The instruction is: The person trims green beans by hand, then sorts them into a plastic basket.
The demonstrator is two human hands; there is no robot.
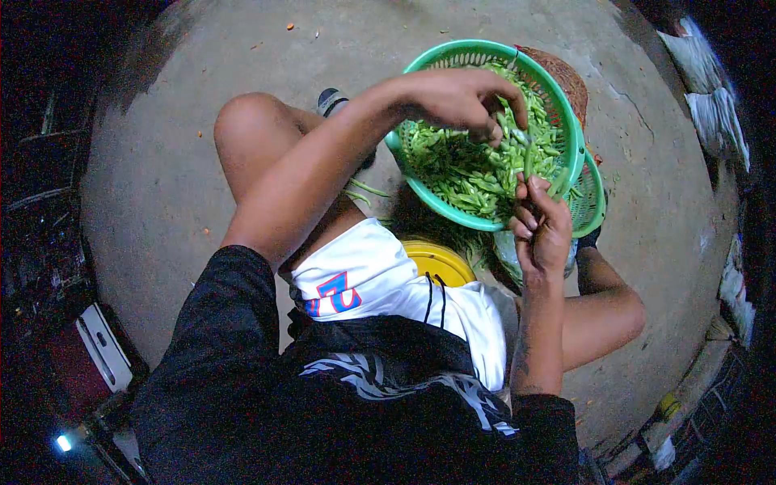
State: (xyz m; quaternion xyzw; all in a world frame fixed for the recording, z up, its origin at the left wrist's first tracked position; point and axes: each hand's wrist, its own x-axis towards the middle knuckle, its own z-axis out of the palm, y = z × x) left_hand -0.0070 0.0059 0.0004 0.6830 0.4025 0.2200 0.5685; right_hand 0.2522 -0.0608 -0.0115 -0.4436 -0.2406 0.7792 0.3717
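A green plastic colander basket (577, 153) full of cut green bean pieces (477, 190) lies before me. My right hand (540, 222) is at its near right rim, fingers closed around a few whole green beans (529, 158) that point up and away. My left hand (469, 101) reaches over the basket from the left, its fingers curled near the tips of those beans. Something small and pale shows beside its fingertips; what the left hand holds is too small to make out.
A second green basket (596, 212) sits partly under the first, with a reddish-brown sack (562, 77) behind. A yellow round lid or stool (440, 263) is between my legs. Loose beans (368, 188) lie on the concrete floor (162, 178). White sacks (715, 121) line the right side.
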